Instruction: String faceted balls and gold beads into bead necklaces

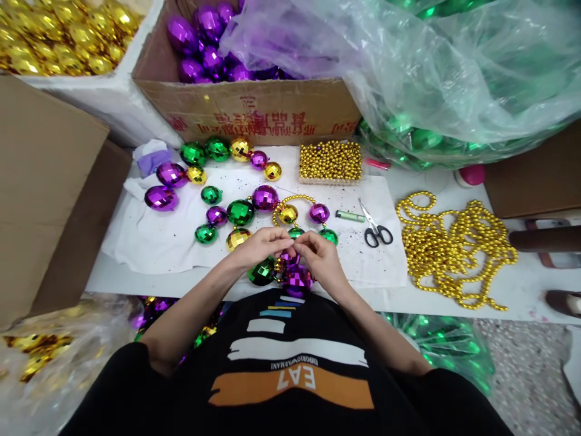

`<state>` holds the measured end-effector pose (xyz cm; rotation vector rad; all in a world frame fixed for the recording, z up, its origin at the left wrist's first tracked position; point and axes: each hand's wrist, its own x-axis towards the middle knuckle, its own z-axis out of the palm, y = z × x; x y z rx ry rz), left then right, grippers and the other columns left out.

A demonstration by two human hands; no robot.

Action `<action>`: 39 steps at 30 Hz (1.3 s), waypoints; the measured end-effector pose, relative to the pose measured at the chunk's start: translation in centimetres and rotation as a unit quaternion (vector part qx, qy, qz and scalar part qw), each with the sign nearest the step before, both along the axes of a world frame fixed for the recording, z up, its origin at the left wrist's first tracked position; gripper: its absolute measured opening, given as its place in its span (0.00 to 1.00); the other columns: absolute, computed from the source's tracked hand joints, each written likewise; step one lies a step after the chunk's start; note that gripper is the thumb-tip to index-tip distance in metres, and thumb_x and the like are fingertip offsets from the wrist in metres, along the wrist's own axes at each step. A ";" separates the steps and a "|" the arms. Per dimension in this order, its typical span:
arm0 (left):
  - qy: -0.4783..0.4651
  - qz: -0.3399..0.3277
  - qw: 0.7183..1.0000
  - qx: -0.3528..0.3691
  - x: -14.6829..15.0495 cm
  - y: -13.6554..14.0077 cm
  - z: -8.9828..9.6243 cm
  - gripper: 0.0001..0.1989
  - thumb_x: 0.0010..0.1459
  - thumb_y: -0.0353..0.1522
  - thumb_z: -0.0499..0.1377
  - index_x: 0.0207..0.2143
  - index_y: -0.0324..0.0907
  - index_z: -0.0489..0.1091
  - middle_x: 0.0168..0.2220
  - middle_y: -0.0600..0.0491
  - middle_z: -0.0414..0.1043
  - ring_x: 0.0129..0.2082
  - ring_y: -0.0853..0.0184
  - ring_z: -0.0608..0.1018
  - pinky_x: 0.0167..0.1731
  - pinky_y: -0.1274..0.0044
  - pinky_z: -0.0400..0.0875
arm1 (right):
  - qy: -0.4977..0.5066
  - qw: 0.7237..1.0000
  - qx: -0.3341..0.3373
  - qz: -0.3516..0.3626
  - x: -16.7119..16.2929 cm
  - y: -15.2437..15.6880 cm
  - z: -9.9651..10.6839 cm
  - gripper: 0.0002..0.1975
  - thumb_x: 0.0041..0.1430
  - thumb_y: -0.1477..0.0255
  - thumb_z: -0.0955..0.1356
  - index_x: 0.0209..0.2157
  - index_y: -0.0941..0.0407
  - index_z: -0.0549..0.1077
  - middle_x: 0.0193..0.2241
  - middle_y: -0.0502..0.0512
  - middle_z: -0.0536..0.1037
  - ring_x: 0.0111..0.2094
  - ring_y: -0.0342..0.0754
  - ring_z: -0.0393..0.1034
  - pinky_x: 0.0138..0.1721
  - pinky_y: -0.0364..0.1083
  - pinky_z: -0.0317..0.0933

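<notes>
My left hand (271, 245) and my right hand (315, 251) meet above the near edge of the table, fingertips pinched together. Whatever they hold between them is too small to make out. Around and below them lies a string of faceted baubles: a purple bauble (297, 280), a green bauble (261, 272) and a gold bauble (238, 239) are nearest. A loop of small gold beads (297, 197) curves just beyond my fingers, beside another purple bauble (319, 212). To the right of my right hand are black-handled scissors (377, 233) and a green lighter (350, 215).
A clear box of loose gold beads (330, 161) stands behind the white cloth (181, 254). Gold bead chain (454, 254) is heaped at right. Behind are a carton (254, 112) of purple baubles and a plastic bag (454, 79) over green ones. A cardboard flap (45, 194) rises at left.
</notes>
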<state>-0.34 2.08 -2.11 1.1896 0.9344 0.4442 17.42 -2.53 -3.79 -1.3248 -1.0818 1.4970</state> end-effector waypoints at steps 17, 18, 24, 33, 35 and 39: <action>-0.045 0.159 0.986 -0.004 0.6 -0.6 0.0 0.15 0.48 0.38 0.70 0.26 0.38 0.70 0.28 0.55 0.74 0.21 0.77 0.65 0.21 0.82 0.56 | -0.053 0.995 0.067 -0.044 -0.4 -0.2 0.7 0.03 0.61 0.68 0.68 0.34 0.52 0.73 0.29 0.50 0.72 0.31 0.46 0.65 0.35 0.46 0.59; -0.038 0.149 0.988 0.011 0.4 -0.6 0.1 0.14 0.49 0.38 0.69 0.26 0.38 0.69 0.29 0.54 0.74 0.22 0.76 0.66 0.22 0.82 0.57 | -0.087 0.991 0.097 -0.040 -0.1 0.2 0.6 0.03 0.60 0.69 0.69 0.33 0.52 0.76 0.32 0.51 0.72 0.35 0.48 0.66 0.39 0.48 0.60; 0.020 0.101 0.980 0.173 0.3 -0.8 0.7 0.10 0.56 0.36 0.64 0.28 0.40 0.70 0.31 0.52 0.76 0.33 0.69 0.76 0.35 0.77 0.69 | -0.057 0.992 0.109 0.011 -0.3 1.2 -0.9 0.04 0.53 0.69 0.75 0.27 0.52 0.78 0.41 0.53 0.73 0.47 0.52 0.66 0.55 0.55 0.55; 0.154 0.110 0.888 0.419 0.6 -1.1 -0.8 0.07 0.61 0.28 0.55 0.29 0.42 0.68 0.35 0.50 0.75 0.38 0.65 0.77 0.40 0.72 0.70 | -0.041 0.993 0.110 -0.001 -1.0 0.2 0.3 0.04 0.54 0.70 0.73 0.26 0.51 0.78 0.38 0.53 0.75 0.46 0.52 0.68 0.53 0.53 0.56; 0.114 0.172 0.901 0.381 1.2 -1.2 -1.2 0.06 0.61 0.30 0.57 0.29 0.42 0.68 0.35 0.50 0.75 0.39 0.65 0.77 0.41 0.72 0.71 | -0.034 0.993 0.112 0.008 -1.0 0.3 0.5 0.05 0.56 0.69 0.72 0.26 0.52 0.77 0.35 0.52 0.75 0.43 0.51 0.68 0.51 0.51 0.57; 0.020 0.251 0.941 0.226 1.6 -1.0 -1.7 0.10 0.58 0.37 0.63 0.29 0.41 0.70 0.40 0.49 0.75 0.32 0.69 0.76 0.32 0.76 0.72 | 0.009 0.998 0.052 -0.019 -1.1 0.7 -0.3 0.06 0.58 0.66 0.70 0.30 0.53 0.74 0.29 0.50 0.74 0.34 0.47 0.66 0.42 0.47 0.60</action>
